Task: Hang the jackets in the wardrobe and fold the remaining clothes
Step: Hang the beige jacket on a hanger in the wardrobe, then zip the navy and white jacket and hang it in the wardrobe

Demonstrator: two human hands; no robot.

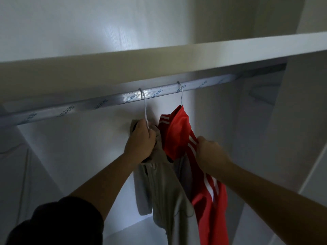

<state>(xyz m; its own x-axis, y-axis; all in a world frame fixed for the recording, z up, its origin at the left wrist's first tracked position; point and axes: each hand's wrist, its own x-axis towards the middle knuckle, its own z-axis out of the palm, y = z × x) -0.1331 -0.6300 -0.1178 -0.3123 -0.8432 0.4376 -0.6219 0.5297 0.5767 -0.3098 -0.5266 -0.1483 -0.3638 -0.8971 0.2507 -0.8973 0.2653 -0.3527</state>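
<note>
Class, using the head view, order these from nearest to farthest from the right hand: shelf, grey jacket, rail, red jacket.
1. Red jacket: pinched by the right hand.
2. Grey jacket: just to the hand's left.
3. Rail: above both jackets.
4. Shelf: topmost, over the rail.

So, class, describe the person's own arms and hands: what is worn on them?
Both the left hand and right hand are bare: no gloves, rings or watch show. The left arm wears a dark sleeve ending above the elbow; the right forearm shows no sleeve.
</note>
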